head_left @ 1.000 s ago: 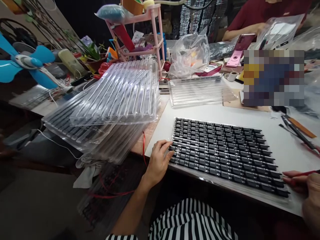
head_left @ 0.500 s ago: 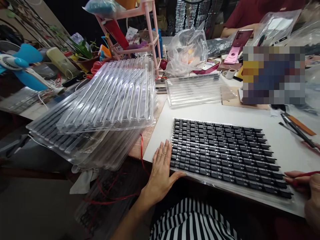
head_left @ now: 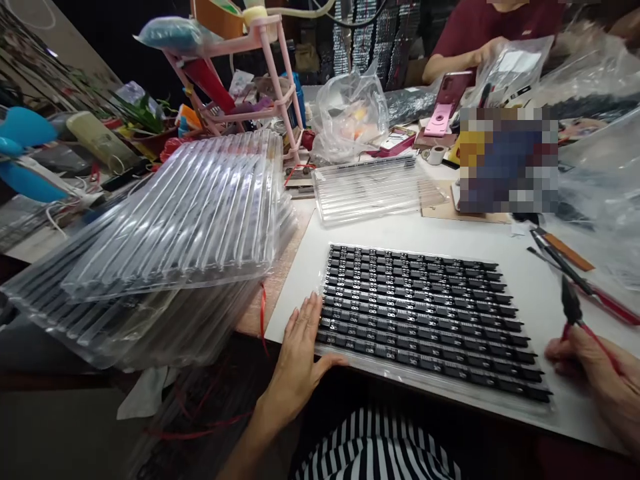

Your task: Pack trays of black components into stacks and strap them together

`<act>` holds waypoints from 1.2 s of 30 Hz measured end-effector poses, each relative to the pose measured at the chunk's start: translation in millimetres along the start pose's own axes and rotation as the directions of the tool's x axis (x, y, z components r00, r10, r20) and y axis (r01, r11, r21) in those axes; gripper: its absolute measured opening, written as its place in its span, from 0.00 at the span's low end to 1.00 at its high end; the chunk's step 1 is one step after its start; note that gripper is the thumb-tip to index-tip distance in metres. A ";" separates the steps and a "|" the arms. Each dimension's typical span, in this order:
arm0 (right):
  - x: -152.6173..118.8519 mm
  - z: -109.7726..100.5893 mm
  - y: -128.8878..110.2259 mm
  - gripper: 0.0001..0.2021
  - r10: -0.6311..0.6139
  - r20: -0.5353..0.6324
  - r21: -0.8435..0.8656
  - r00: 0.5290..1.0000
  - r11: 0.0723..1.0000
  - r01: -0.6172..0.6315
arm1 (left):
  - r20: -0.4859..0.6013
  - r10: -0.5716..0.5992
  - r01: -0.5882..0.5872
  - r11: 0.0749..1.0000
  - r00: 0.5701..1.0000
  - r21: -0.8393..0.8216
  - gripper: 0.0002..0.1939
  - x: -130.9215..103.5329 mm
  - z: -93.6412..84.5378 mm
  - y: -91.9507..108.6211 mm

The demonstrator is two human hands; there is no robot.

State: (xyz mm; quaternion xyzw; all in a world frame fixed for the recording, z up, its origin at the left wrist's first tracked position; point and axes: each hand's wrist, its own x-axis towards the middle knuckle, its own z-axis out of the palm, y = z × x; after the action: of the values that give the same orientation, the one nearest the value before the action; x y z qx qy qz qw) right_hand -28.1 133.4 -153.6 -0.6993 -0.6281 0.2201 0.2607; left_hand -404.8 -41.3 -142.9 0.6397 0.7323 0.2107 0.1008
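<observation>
A clear plastic tray (head_left: 380, 368) lies on the white board, filled with rows of black circuit-board strips (head_left: 425, 320). My left hand (head_left: 295, 353) rests at the tray's left end, its fingers stretched out and its thumb along the front edge. Off the tray's right end, my right hand (head_left: 595, 373) is closed around the red handles of a pair of pliers (head_left: 571, 303). The black jaws of the pliers point up and away from me, raised beside the tray.
Ribbed clear trays (head_left: 180, 220) are piled at left, overhanging the table edge. Another clear tray (head_left: 370, 193) lies behind the filled one. Tools (head_left: 570, 250) lie at right, near a phone on a pink stand (head_left: 445, 103). Across the table sits a person in a dark red shirt (head_left: 465, 33).
The pliers in my right hand have come up, so their jaws now show clear of the tray's right end. My left hand keeps its place on the tray. The whole view has shifted.
</observation>
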 end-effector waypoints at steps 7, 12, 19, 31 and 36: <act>3.7 -4.4 -31.7 0.21 0.011 -0.071 -0.162 0.997 0.987 -0.022 | 0.030 -0.098 0.102 0.977 0.995 -0.189 0.38 33.6 -15.7 -13.2; 1.9 11.1 -17.8 0.22 -0.201 -0.198 -0.046 0.959 0.980 0.196 | 0.051 -0.133 0.141 0.968 0.990 -0.210 0.38 95.6 -15.7 -17.6; 2.8 12.0 -15.6 0.23 -0.303 -0.362 -0.261 0.882 0.941 0.217 | 0.045 -0.038 0.043 0.991 0.998 -0.124 0.38 129.6 5.1 -26.1; -1.7 9.5 -23.0 0.15 -0.548 -0.057 0.069 0.834 0.831 0.551 | -0.088 -0.320 0.251 0.862 0.943 -0.440 0.33 128.2 -0.2 -14.7; 10.8 8.5 -39.8 0.20 -0.436 0.118 0.123 0.892 0.898 0.423 | -0.113 -0.331 0.246 0.852 0.937 -0.462 0.29 127.2 -3.0 -11.6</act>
State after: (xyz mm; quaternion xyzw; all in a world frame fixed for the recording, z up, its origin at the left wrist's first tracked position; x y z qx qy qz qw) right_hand -62.6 147.9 -134.3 -0.5124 -0.7731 0.2357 0.2902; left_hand -436.9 81.6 -129.8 0.4597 0.7595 0.4127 0.2039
